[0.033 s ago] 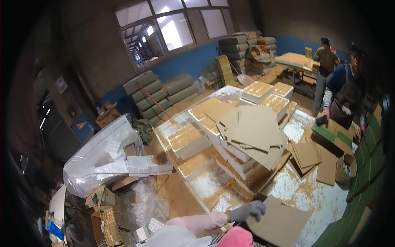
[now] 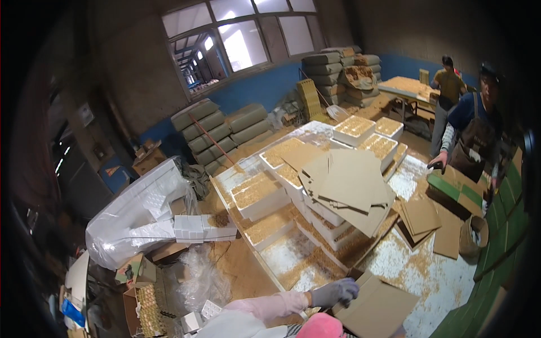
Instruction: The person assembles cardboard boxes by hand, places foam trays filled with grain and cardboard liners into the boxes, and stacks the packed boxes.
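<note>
A creased brown cardboard piece (image 2: 380, 307) lies at the near edge of the white, sawdust-strewn worktable (image 2: 445, 276). My left hand (image 2: 337, 293), in a grey-purple glove below a pink sleeve, is at its left edge with the fingers curled over it. The fingertips are partly hidden. Only a sliver of my right hand (image 2: 401, 332) shows at the bottom, beside the cardboard's near edge; its fingers are out of sight. Beyond my left hand, a stack of cardboard sheets (image 2: 349, 177) lies across white foam boxes (image 2: 256, 203) filled with yellowish sawdust.
At the right, a person in an apron (image 2: 473, 127) reaches to a green-and-brown carton (image 2: 453, 188). Green cartons (image 2: 496, 248) line the right side. Stacked sacks (image 2: 197, 129) stand at the back wall. Plastic-wrapped white foam (image 2: 135, 214) and egg trays (image 2: 151, 310) are at left.
My left hand has shifted slightly left. The cardboard piece has moved a little the same way and now shows a crease. My right hand has come into view at the bottom.
</note>
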### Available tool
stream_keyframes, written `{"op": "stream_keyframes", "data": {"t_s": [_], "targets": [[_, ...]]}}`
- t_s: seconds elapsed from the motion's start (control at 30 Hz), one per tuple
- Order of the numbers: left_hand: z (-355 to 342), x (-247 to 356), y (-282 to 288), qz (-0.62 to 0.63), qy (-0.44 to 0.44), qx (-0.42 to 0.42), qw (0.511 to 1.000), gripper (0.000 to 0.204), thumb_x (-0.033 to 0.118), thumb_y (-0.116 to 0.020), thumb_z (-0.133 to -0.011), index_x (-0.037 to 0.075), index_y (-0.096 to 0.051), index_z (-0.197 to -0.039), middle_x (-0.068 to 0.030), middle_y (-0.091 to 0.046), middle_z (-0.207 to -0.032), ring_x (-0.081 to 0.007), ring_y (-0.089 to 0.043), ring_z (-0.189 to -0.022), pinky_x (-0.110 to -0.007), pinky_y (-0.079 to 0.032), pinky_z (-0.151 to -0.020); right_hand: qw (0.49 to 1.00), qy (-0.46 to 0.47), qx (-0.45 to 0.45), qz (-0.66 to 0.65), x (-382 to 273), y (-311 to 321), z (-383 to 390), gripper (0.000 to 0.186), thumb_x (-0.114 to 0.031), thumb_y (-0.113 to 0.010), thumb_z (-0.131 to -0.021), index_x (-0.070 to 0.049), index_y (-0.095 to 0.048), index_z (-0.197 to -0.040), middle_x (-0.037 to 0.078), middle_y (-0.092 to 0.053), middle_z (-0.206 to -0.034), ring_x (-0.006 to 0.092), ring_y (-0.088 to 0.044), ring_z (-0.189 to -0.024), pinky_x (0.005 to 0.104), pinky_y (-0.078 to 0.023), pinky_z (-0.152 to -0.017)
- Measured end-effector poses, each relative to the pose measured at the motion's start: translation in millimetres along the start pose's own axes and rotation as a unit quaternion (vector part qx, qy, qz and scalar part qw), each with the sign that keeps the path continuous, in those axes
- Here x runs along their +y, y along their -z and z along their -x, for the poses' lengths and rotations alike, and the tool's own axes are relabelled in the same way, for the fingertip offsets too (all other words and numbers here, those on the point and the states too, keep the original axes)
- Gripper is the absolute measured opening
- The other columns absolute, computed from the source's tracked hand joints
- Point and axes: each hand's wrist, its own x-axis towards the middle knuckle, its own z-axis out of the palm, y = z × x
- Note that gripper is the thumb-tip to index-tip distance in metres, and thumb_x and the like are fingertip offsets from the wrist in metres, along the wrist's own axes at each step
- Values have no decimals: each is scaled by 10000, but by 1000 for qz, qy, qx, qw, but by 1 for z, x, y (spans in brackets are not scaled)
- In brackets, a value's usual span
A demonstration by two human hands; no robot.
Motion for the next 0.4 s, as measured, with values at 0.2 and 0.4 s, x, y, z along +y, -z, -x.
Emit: {"op": "stream_keyframes", "data": {"t_s": [0.2,0.4], "targets": [[19,6,-12,-232,44,-147,960,68,173,-598,-712,109,-595,-692,-40,-596,-881,-246,-559,-990,-424,-414,-943,864,141,431,-220,-53,48,8,299,-63,-561,-860,17,-584,-1147,184,-612,-1140,316,-598,-987,377,-474,-894],[-34,0,-12,-228,299,-342,861,209,231,-671,-612,93,-663,-770,-84,-664,-1036,-328,-502,-1201,-456,-322,-1041,930,51,-225,285,-45,-60,-51,766,-572,-535,-850,-123,-354,-1444,211,-387,-1444,371,-361,-1342,459,-284,-1100]]}}
